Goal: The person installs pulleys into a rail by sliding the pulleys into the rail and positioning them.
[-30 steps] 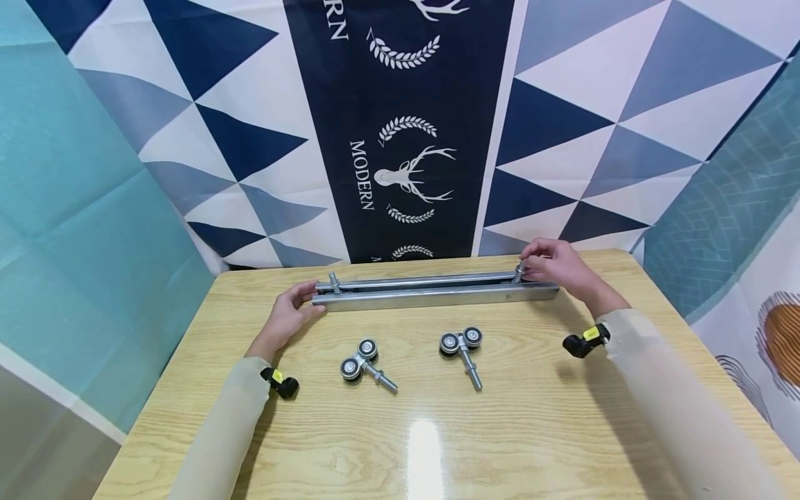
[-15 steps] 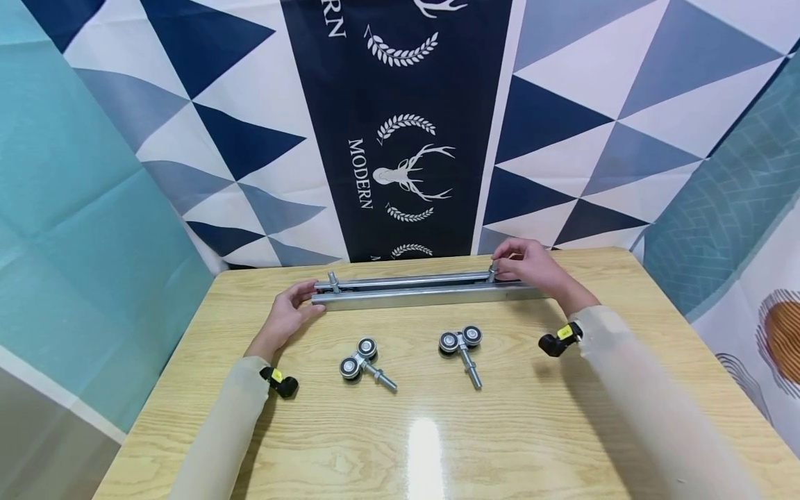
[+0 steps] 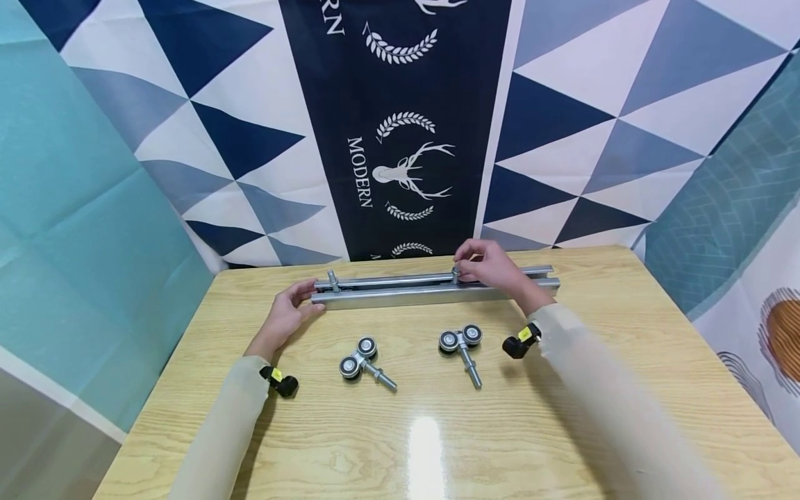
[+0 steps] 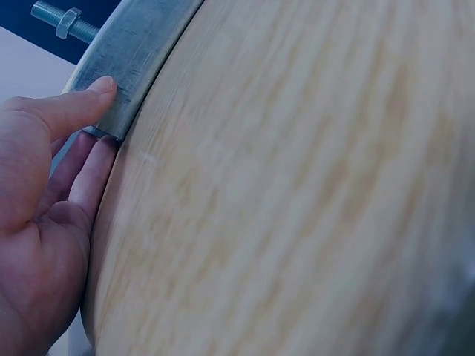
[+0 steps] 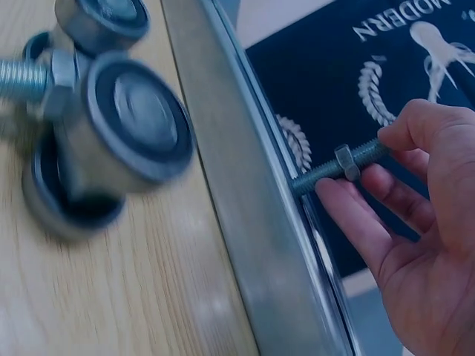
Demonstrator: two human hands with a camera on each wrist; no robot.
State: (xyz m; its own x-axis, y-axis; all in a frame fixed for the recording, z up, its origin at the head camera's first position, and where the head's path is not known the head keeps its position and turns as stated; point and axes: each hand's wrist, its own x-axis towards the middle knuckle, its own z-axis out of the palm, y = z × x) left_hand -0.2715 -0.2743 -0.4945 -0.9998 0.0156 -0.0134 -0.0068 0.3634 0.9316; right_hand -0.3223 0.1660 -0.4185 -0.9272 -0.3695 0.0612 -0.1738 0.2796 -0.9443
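Note:
A steel C-channel track [image 3: 400, 298] lies along the back of the table with its slot facing up. My left hand [image 3: 290, 312] holds its left end; in the left wrist view the thumb [image 4: 78, 111] lies on the front face and fingers reach round the end. Close to that end, a threaded bolt with a nut [image 3: 333, 280] sticks up from the slot. Further right, my right hand [image 3: 494, 269] pinches the upright bolt [image 5: 343, 165] of a second roller; whatever it carries inside the track is hidden.
Two loose trolley rollers with wheels and threaded bolts lie in front of the track, a left roller [image 3: 358, 359] and a right roller [image 3: 461, 340]. Behind the wooden table [image 3: 300, 437] rises a patterned cloth backdrop [image 3: 250, 139].
My right hand has slid the bolt leftward along the slot, from near the track's right end to right of its middle. The left hand and loose rollers have stayed put.

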